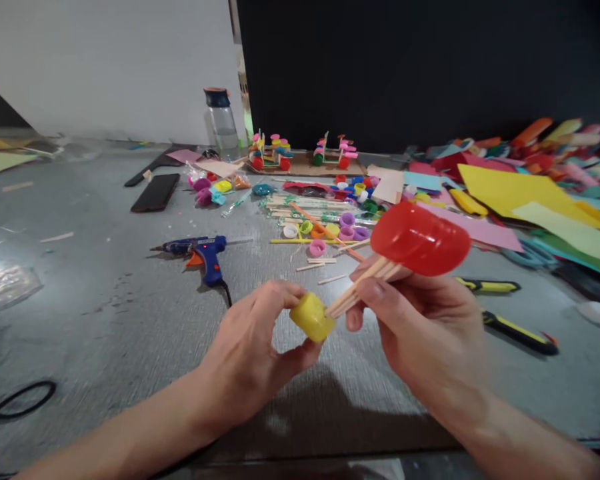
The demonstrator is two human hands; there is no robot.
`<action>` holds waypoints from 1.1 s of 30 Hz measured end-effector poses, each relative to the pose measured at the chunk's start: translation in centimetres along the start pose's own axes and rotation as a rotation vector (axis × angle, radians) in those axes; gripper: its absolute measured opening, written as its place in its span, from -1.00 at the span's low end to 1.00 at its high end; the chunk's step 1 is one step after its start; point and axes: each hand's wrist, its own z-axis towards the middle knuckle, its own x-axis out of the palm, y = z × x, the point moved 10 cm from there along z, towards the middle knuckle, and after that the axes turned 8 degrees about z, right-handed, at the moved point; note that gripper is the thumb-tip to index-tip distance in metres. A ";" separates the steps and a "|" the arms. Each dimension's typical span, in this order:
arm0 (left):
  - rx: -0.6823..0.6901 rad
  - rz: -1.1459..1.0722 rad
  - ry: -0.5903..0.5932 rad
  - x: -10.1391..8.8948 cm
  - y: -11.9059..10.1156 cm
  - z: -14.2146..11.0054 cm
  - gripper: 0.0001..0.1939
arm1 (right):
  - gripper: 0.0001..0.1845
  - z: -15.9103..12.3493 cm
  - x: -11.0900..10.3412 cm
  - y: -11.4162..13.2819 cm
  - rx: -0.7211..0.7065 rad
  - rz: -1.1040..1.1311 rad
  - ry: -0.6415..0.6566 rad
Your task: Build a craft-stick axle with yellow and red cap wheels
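Note:
Between the thumb and fingers of my left hand [253, 343] is a small yellow piece [311, 317], rounded and smooth like clay or a plastic cap. My right hand [425, 320] pinches a bundle of thin wooden sticks [363, 287]. A glossy red rounded piece [420, 239] sits at the upper end of the sticks. Their lower ends meet the yellow piece; whether they go into it or only touch it, I cannot tell. Left of my hands lies a blue hot glue gun [207, 257] with an orange trigger, its small red light on.
Bottle caps [317, 247], wooden sticks [305, 207] and coloured paper [540, 193] spread behind my hands. Two yellow-black cutters [520, 332] lie at right. Farther back are a phone [155, 193], a water bottle [223, 123] and small stick-and-cap models [336, 151]. A black cable [20, 397] curls at left.

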 end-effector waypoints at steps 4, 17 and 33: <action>0.022 0.044 -0.008 -0.2 -0.3 0.2 -0.68 | -0.83 0.0 -0.1 -0.7 0.024 -0.012 -0.046; 0.046 0.034 0.072 0.2 -0.5 0.4 -0.60 | -0.88 -0.2 -0.3 -1.1 0.023 -0.115 -0.081; -0.031 0.030 0.093 0.8 0.3 0.3 -0.64 | -0.85 0.1 -0.4 -2.3 0.059 -0.167 -0.034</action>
